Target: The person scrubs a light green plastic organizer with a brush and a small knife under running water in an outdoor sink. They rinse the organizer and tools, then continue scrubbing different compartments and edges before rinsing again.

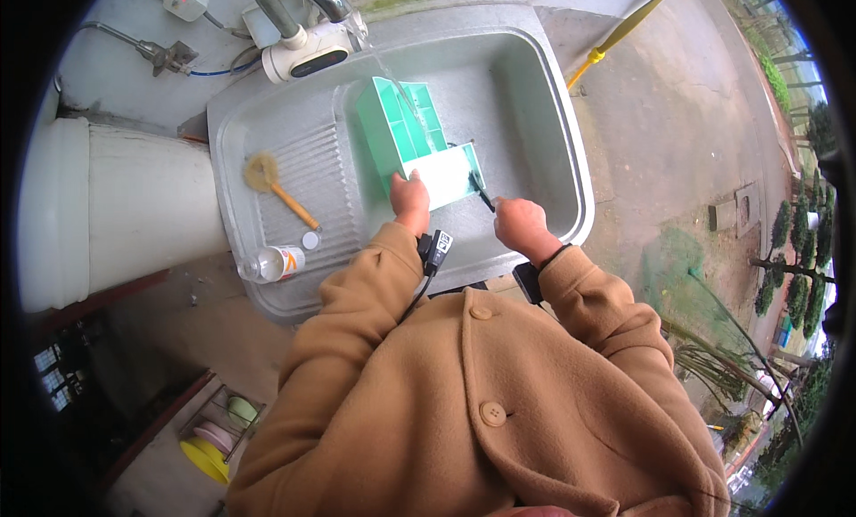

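Head view: toward the near side of the grey sink, the right hand curls round a slim black brush-like tool, and the left hand half-closes on a mint-green-and-white plastic compartment box mid-sink. Scrubbing looks under way — the tool meets the box's right end; water from the chrome tap beyond the far rim runs over it — but what remains unwashed I cannot tell.

No wording is legible. The bottle has a white label with an orange mark; the device by the left hand bears a black-and-white sticker, its print too small to make out.
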{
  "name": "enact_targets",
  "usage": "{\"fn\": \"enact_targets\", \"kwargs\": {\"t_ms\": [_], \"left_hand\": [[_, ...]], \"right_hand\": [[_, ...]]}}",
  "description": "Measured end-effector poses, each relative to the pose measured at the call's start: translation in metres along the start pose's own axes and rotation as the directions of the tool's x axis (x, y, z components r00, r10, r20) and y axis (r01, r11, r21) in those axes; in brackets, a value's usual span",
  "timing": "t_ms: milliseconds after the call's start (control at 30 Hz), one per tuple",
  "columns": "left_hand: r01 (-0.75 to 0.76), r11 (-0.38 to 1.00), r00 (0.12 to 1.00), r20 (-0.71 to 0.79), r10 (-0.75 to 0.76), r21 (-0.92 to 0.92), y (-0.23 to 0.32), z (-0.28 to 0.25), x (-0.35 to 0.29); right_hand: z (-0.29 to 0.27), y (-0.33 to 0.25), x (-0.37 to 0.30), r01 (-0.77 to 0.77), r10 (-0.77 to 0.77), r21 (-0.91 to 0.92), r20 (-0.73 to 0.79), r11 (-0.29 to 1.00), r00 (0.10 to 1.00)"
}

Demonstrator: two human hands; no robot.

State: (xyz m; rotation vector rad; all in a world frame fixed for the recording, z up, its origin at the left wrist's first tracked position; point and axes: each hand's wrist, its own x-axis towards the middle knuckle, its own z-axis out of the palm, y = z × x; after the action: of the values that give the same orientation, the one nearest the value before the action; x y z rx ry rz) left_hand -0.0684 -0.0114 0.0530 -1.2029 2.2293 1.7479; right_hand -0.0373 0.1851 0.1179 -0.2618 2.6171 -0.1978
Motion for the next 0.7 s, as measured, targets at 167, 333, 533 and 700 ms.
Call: {"fn": "enact_targets", "kwargs": {"t_ms": [167,333,533,700], "left_hand": [[-0.003,0.995,1.0,0.017,0.001,0.099,0.007,-0.002,-0.004],[-0.009,0.997,0.998,-0.06,0.014,0.078,0.012,-0.009,-0.003],[0.036,0.991,0.998,0.047,-0.042,0.129,0.009,-0.011,-0.007],[0.025,0.994,0.999,0.029,-0.028,0.11,0.005,-0.01,-0.006]], "right_hand": [[0.005,0.0,0.018,0.019,-0.015,0.025,-0.153,1.0,0.988],[0.014,0.009,0.008,0.107,-0.103,0.015,-0.162,0.994,0.981],[0.015,0.006,0.013,0.034,-0.03,0.032,-0.11,0.999,0.993],[0.009,-0.001,0.018,0.029,-0.026,0.039,-0.074,0.999,0.997]]}}
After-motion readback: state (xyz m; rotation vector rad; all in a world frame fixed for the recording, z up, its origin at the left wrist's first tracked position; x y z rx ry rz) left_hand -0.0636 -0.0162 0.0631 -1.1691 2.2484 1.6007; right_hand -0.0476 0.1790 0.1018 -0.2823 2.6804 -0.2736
